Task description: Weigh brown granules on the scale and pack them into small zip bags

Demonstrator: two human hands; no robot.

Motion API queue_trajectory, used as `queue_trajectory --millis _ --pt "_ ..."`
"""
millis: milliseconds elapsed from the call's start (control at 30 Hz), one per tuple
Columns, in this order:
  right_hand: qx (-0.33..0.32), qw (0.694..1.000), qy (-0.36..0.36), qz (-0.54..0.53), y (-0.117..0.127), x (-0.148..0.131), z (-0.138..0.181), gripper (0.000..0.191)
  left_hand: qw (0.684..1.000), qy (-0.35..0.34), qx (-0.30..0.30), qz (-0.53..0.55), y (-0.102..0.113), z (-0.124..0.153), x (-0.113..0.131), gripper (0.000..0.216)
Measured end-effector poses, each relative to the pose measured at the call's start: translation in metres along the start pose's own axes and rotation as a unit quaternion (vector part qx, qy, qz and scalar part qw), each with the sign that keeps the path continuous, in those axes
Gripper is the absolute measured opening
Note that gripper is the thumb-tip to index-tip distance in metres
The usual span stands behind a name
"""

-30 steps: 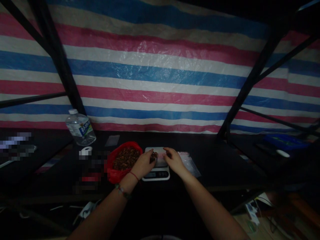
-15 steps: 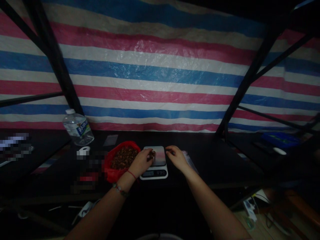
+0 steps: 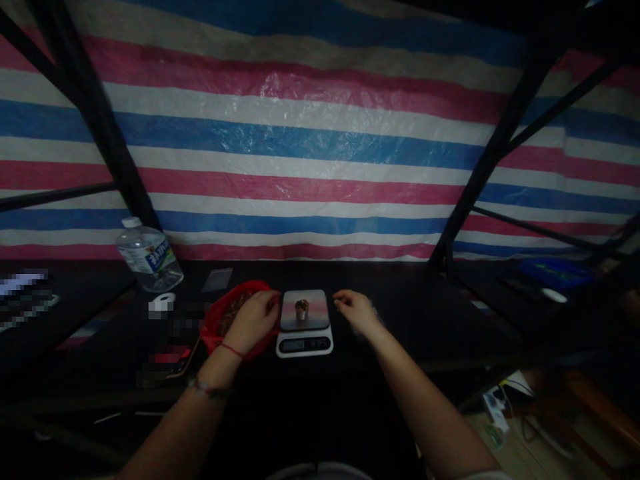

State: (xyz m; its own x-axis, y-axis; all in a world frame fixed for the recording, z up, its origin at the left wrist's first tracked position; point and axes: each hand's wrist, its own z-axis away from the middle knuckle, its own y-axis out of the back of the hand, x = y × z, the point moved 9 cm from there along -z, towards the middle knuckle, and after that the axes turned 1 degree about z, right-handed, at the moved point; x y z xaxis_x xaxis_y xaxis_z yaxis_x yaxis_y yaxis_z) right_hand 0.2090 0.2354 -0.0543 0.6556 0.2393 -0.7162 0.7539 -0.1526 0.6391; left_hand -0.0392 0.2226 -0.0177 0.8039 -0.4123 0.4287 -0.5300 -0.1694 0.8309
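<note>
A small white kitchen scale [image 3: 304, 328] sits on the dark table in front of me. On its platform stands a little cup [image 3: 301, 309] heaped with brown bits. My left hand [image 3: 253, 320] rests over the red plastic bag [image 3: 216, 323] of brown pieces, just left of the scale, fingers curled; what it holds I cannot make out. My right hand [image 3: 353, 311] hovers right of the scale, fingertips pinched together, above some clear plastic bags that it mostly hides.
A clear water bottle [image 3: 147, 256] stands at the back left, with a white roll [image 3: 161, 303] in front of it. A striped tarp [image 3: 310, 147] and black metal poles close off the back. A blue tray [image 3: 555, 272] lies far right.
My left hand let go of the cup on the scale and moved left over the red bag. My right hand drew away to the right of the scale.
</note>
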Motion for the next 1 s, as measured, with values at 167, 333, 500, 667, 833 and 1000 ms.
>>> queue_trajectory --millis 167,333,500,667,833,1000 --pt "-0.037 0.999 0.001 0.016 0.015 0.014 -0.005 0.040 0.986 0.040 -0.132 -0.095 -0.001 0.007 -0.048 0.037" --pt "-0.032 0.997 -0.002 0.077 0.035 0.028 -0.006 0.036 0.976 0.052 -0.156 -0.145 -0.007 0.013 -0.078 0.040" --pt "-0.079 0.987 -0.006 0.140 0.030 0.030 -0.003 0.030 0.975 0.076 -0.166 -0.124 -0.004 0.016 -0.087 0.033" --pt "-0.094 0.985 -0.002 0.143 0.024 0.024 -0.002 0.029 0.975 0.082 -0.164 -0.127 0.002 0.014 -0.090 0.030" --pt "-0.090 0.986 -0.010 0.140 0.026 0.028 -0.003 0.031 0.980 0.075 -0.129 -0.134 0.013 0.011 -0.092 0.032" --pt "-0.093 0.987 -0.006 0.128 0.025 0.034 -0.005 0.032 0.985 0.038 -0.091 -0.138 0.023 0.010 -0.079 0.030"
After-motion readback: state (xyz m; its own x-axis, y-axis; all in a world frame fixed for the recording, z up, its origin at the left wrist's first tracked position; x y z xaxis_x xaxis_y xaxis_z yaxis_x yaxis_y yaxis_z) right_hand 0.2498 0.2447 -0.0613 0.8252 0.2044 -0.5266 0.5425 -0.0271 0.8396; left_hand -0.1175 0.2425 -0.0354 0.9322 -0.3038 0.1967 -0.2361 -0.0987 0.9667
